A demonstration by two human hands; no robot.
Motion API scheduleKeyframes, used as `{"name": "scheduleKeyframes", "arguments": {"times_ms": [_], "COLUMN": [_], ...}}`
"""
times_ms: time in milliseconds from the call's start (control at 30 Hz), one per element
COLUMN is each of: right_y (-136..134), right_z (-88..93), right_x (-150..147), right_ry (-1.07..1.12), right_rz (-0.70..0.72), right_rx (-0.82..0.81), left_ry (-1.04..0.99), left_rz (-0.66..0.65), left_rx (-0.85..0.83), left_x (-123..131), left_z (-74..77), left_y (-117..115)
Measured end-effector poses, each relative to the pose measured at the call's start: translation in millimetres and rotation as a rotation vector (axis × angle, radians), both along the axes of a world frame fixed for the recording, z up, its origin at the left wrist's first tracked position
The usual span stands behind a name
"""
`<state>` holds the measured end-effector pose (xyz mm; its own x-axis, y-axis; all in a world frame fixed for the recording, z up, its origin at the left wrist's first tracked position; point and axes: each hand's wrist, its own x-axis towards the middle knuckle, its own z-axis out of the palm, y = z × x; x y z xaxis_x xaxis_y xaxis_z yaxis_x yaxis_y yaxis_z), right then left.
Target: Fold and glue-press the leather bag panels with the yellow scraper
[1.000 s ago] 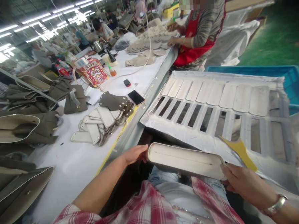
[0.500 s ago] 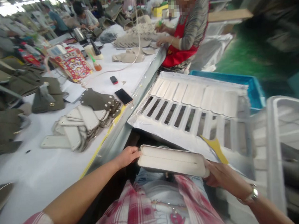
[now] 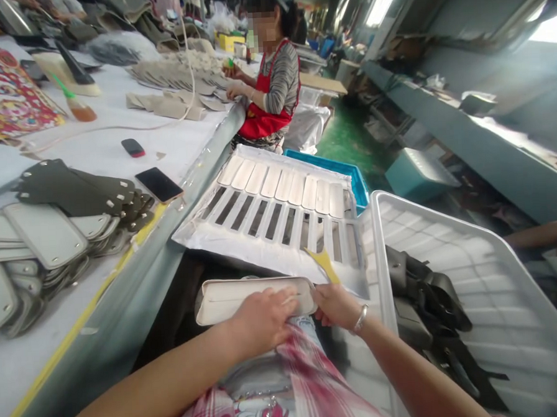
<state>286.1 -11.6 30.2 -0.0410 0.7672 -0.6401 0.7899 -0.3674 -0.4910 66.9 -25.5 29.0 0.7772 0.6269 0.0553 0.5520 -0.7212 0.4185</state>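
Observation:
A cream oblong panel (image 3: 222, 303) with rounded corners, a dark edge and a lengthwise line lies over my lap. My left hand (image 3: 265, 314) rests across its right half, fingers stretched over the surface and hiding part of it. At its right end, my right hand (image 3: 337, 304) is closed round the edge. Beyond it, a white slatted rack (image 3: 243, 251) carries a row of similar cream strips (image 3: 270, 183). A yellow forked piece (image 3: 325, 265) sits at the rack's near edge, just above my right hand.
Stacked grey panels (image 3: 46, 236), a phone (image 3: 159, 184) and a small dark object (image 3: 132, 148) lie on the white table (image 3: 108, 348) to the left. A white bin (image 3: 486, 247) with dark bags stands right. A co-worker (image 3: 276, 90) in a red apron sits beyond the rack, near a blue crate (image 3: 359, 182).
The view has swung right. My left hand has left the panel's left end and now lies flat across its right half. My right hand still grips the right end.

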Motion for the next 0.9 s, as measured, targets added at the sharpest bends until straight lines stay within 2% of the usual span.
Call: {"name": "scheduleKeyframes", "arguments": {"times_ms": [100,200,333,400,467,533,567,633,700,900], "right_y": [6,12,19,19,17,13,11,8,9,27], "right_z": [3.9,6.6,1.6,-9.7,-26.7,-44.9,-52.4,-60.7,-58.3,-21.0], "right_x": [-1,-3,9,21,34,42,43,41,36,17], "right_ry": [-0.037,-0.04,0.074,0.295,0.603,0.819,0.85,0.855,0.822,0.348], "right_rz": [0.071,0.088,0.051,-0.025,-0.161,-0.276,-0.3,-0.319,-0.323,-0.18], "right_rx": [0.016,-0.028,-0.181,-0.298,-0.378,-0.384,-0.367,-0.349,-0.342,-0.282], "left_ry": [0.124,0.15,0.156,0.141,0.128,0.123,0.123,0.119,0.111,0.125], "left_rz": [-0.074,-0.089,-0.076,-0.068,-0.063,-0.06,-0.059,-0.06,-0.061,-0.065], "left_rx": [0.011,0.004,-0.041,-0.049,-0.051,-0.064,-0.074,-0.091,-0.099,-0.131], "left_x": [20,20,14,13,14,14,14,14,13,22], "left_z": [-8.3,-8.2,-2.7,-2.2,-3.2,-4.6,-5.2,-6.5,-8.1,-11.6], "left_y": [4,8,12,13,15,16,17,19,21,23]}}
